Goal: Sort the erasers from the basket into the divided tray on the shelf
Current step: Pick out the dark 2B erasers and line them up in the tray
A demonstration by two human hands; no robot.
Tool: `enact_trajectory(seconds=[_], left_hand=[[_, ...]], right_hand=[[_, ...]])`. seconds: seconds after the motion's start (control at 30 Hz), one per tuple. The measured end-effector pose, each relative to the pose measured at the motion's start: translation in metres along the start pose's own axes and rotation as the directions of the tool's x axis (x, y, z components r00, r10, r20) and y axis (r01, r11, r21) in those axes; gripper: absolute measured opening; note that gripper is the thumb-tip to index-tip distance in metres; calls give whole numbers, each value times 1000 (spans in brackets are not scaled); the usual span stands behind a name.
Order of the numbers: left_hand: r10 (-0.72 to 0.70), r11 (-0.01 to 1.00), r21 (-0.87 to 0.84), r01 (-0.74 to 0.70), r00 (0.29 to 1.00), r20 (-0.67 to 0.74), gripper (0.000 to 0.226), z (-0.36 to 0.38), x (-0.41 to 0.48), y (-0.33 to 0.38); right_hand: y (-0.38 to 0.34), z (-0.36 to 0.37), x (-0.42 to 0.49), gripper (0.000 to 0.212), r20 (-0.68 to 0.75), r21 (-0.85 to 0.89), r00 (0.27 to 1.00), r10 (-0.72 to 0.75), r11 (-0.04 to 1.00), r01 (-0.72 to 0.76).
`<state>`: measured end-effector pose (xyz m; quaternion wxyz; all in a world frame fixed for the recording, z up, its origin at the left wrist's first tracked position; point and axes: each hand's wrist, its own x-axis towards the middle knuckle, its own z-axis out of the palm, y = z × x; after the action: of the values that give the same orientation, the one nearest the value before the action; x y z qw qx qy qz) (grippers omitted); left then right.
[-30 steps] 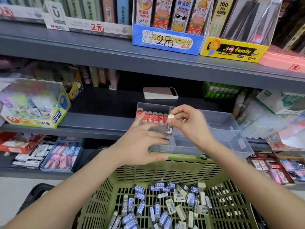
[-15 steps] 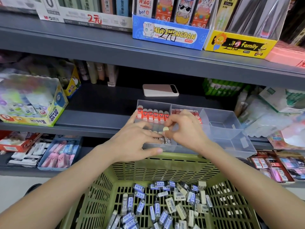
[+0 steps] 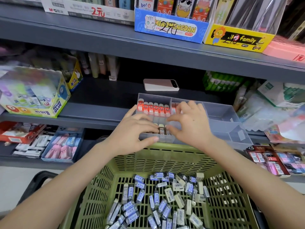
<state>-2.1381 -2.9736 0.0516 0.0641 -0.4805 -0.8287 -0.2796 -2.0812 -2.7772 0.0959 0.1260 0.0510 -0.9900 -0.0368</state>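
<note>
Downward view along two bare forearms to a grey shop shelf. At its front edge, a clear divided tray, with the rim of a green slatted basket just below and in front. Heaped on the basket floor, loose erasers in blue-and-white and pale sleeves.

In the tray's back-left compartment, an upright row of red-sleeved erasers. In the front-left compartment, a few dark-sleeved 2B erasers standing on end, largely hidden by fingers.

Left hand arched over that front-left compartment, fingertips bent down against the dark erasers, thumb laid along the outside of the tray's front wall. Right hand just beside it, fingers curled and spread, thumb and forefinger tips at the same row, knuckles screening the back-middle compartment (impossible to tell, for either hand, whether pinching an eraser or only touching).

Behind the tray, a pale power bank lying flat. Well to the left, a Power Glue display box; to the right, green packs. On the shelf above, a white M&G box, a blue cat-printed Miaomengdan box and a yellow Family box. Lower left, a blue tray of pink erasers.
</note>
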Motion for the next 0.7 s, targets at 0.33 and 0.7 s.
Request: enact_trajectory(seconds=[0.33, 0.7], left_hand=[[-262, 961, 24, 275, 934, -243, 38, -27, -87, 29], [-442, 877, 169, 450, 893, -85, 43, -29, -180, 49]], right_hand=[[-10, 43, -128, 20, 190, 568, 974, 120, 796, -209], [-80, 156, -186, 49, 526, 251, 845, 92, 933, -258]])
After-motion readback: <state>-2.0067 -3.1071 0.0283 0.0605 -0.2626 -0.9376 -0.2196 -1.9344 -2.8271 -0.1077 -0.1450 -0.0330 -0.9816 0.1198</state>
